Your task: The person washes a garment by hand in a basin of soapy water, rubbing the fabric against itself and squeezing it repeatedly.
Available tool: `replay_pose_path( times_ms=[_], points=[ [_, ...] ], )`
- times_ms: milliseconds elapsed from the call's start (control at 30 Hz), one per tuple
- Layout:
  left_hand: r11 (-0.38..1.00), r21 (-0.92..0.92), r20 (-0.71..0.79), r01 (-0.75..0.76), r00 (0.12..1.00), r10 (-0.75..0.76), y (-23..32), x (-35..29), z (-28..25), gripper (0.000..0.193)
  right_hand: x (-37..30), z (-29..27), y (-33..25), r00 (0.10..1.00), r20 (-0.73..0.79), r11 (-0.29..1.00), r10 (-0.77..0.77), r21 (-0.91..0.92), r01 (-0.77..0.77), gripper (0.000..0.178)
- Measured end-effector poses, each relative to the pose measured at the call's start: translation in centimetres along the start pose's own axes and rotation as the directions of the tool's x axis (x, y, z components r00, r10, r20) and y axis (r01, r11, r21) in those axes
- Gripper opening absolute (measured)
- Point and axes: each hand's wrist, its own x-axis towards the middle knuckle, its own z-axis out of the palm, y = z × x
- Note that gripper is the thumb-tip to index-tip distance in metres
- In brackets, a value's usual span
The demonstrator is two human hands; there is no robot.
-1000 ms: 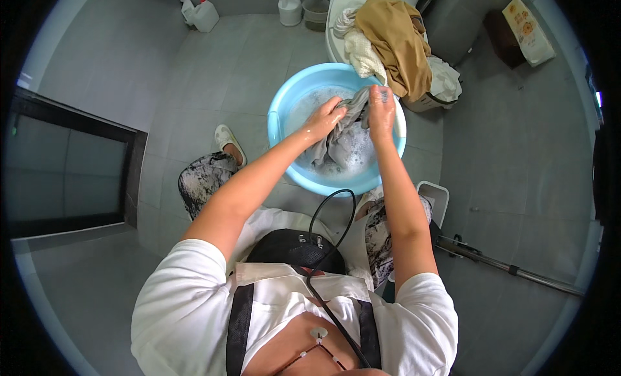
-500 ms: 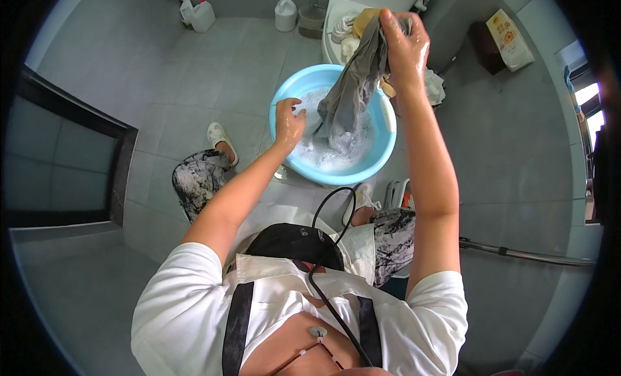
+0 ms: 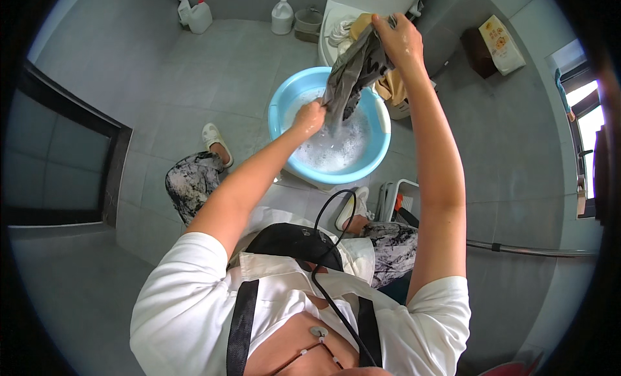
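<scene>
Above the blue basin [image 3: 331, 177], the grey cloth [image 3: 356, 69] slants lengthwise from right hand [image 3: 401, 41] down toward left hand [image 3: 310, 118], both clamped on it.

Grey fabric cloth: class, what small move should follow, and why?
Probably lower the grey fabric cloth into the round light-blue basin: the right hand holds its top, the left hand is at its lower left edge, and white foamy water lies beneath.

The floor [image 3: 239, 85] carries a pump bottle [image 3: 282, 19] and, apparently, a blue basin [image 3: 339, 177].
</scene>
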Motion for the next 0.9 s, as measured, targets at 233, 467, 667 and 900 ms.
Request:
replay_pose_path(
  times_ms=[233,467,667,900],
  points=[
    [0.920,-0.390,-0.143,-0.031,0.989,-0.027,-0.7,-1.9,-3.2,0.044,-0.7,0.6,3.7,0.861,0.392,0.232,0.324,0.850,-0.474,0.024],
    [0.991,-0.027,-0.318,-0.132,0.941,0.117,-0.9,-1.3,2.6,0.088,-0.6,2.3,2.8,0.769,0.566,-0.174,0.297,0.824,-0.539,0.020],
    [0.961,-0.271,-0.332,0.049,0.933,-0.141,0.1,0.9,3.2,0.071,-1.2,-0.4,1.9,0.762,0.583,-0.283,0.283,0.810,-0.514,0.021],
    [0.926,-0.376,-0.412,0.013,0.893,-0.180,-1.9,2.5,-1.6,0.032,-4.5,-0.7,6.9,0.824,0.464,0.057,0.325,0.860,-0.507,0.022]
  ],
)
